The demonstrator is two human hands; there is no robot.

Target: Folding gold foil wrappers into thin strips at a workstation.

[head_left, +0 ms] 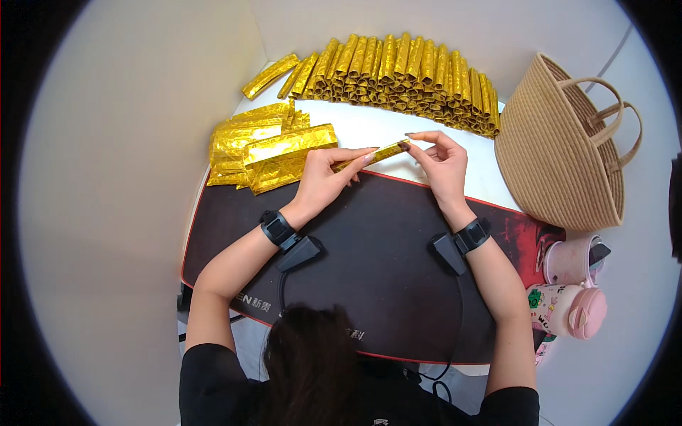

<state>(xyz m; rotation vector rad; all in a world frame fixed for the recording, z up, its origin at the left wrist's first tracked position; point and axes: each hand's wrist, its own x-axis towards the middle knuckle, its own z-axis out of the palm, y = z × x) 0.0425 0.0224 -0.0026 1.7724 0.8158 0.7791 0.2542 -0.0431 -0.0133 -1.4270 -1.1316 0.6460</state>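
Note:
A narrow rolled tube of shiny gold foil paper [383, 152] is held between both hands over the back edge of the dark mat. My left hand [321, 176] grips its left end, thumb stretched along the top. At the other end, my right hand [447, 169] pinches the tube between thumb and fingertips. Flat gold foil sheets [288, 153] lie in a loose pile just beyond my left hand. Farther back, a long heap of similar gold tubes [398, 71] is stacked in rows, their ends facing me.
A woven tan basket with handles [550, 149] stands at the right of the white table [348, 117]. Nearer lie a pink cup [566, 263] and a pink-lidded bottle [558, 310]. Cables trail from black wrist devices [279, 228] across the mat [369, 248]. Walls enclose the left and back.

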